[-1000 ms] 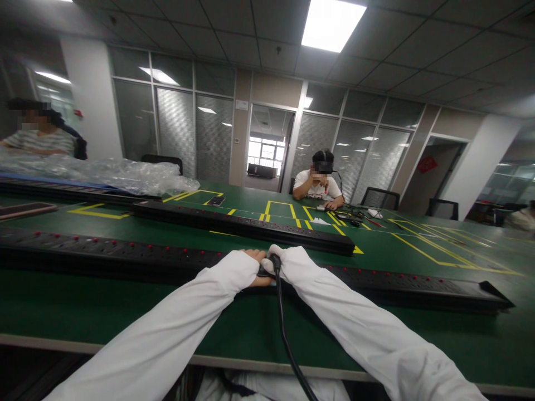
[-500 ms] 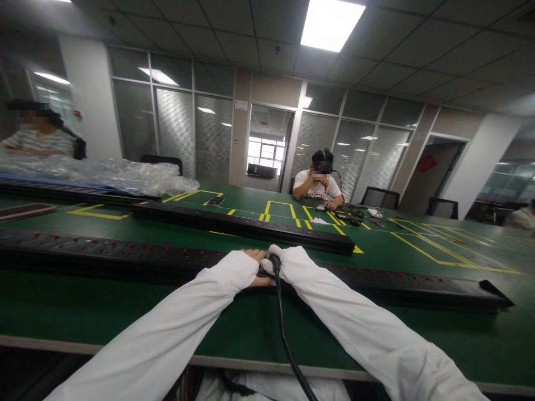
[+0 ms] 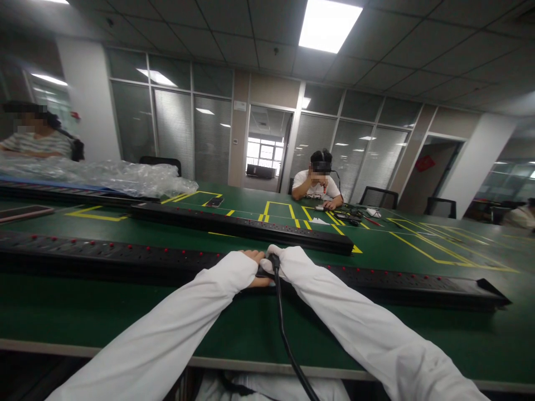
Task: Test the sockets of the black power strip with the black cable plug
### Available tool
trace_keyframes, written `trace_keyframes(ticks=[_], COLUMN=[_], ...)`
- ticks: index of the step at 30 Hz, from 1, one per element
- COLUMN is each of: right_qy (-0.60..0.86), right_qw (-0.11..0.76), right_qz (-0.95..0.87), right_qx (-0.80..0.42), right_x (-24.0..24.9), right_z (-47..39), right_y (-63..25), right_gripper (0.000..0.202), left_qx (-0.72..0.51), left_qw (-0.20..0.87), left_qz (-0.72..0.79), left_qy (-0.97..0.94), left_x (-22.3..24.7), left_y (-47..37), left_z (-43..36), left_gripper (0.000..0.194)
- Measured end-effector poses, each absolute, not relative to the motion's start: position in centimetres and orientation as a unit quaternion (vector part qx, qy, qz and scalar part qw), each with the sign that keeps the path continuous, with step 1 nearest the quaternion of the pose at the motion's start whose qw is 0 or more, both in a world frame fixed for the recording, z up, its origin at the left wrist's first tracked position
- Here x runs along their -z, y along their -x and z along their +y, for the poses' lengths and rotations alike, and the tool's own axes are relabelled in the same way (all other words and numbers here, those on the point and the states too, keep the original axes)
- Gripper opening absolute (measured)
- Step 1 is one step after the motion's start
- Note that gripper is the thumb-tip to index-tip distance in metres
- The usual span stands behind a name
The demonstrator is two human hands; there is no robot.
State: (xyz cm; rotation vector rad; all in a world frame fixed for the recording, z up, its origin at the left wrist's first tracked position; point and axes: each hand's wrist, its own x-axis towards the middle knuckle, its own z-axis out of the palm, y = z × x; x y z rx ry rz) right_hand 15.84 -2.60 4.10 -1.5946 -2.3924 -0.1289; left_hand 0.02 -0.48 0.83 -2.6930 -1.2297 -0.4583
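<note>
A long black power strip (image 3: 150, 262) with a row of red dots lies across the table in front of me. My left hand (image 3: 256, 257) is wrapped round its middle, thumb along the near side and fingers over the far side. Closed on a black plug (image 3: 275, 262), my right hand (image 3: 267, 264), in a pale glove, rests against the strip right beside the left. From the plug a black cable (image 3: 282, 334) runs down over the table's front edge toward me. The plug's front end and the outlet under it are hidden by my hands.
A second black power strip (image 3: 242, 227) lies behind the first. Clear plastic wrap (image 3: 137, 177) and a phone (image 3: 215, 201) lie farther back on the green table (image 3: 125, 317). Across from me sits a person (image 3: 315, 186) near tangled cables (image 3: 349, 216); another person (image 3: 37, 139) sits far left.
The whole view has shifted very slightly. Both hands keep the same hold on the power strip and the plug.
</note>
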Motion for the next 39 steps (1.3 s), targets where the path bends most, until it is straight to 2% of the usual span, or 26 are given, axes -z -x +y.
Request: trace_keyframes(ticks=[6,12,19,25,31,39], right_qy=[0.527,0.532,0.551,0.533,0.531,0.535], right_qw=[0.153,0.154,0.159,0.145,0.157,0.135], right_qz=[-0.836,-0.830,-0.818,-0.831,-0.832,-0.831], right_qx=[0.003,0.066,0.034,0.064,0.024,0.075], right_x=[-4.31,-4.31,-4.00,-4.03,-4.23,-3.76], right_z=[-2.70,-3.32,-2.65,-2.79,-3.06,-2.50], right_y=[-16.10,-15.76,-15.80,-15.82,-16.00,-15.98], right_gripper=[0.033,0.032,0.031,0.031,0.030,0.032], left_qx=[0.134,0.117,0.126,0.114,0.120,0.126], left_qw=[0.080,0.083,0.078,0.086,0.088,0.094], left_qz=[-0.413,-0.414,-0.419,-0.417,-0.413,-0.406], left_qy=[0.897,0.899,0.896,0.898,0.898,0.900], left_x=[-1.05,-1.09,-1.04,-1.14,-1.17,-1.18], left_y=[-0.07,-0.14,-0.16,-0.08,-0.10,0.02], left_z=[-0.58,-0.36,-0.54,-0.41,-0.51,-0.54], left_gripper=[0.057,0.058,0.058,0.057,0.060,0.057])
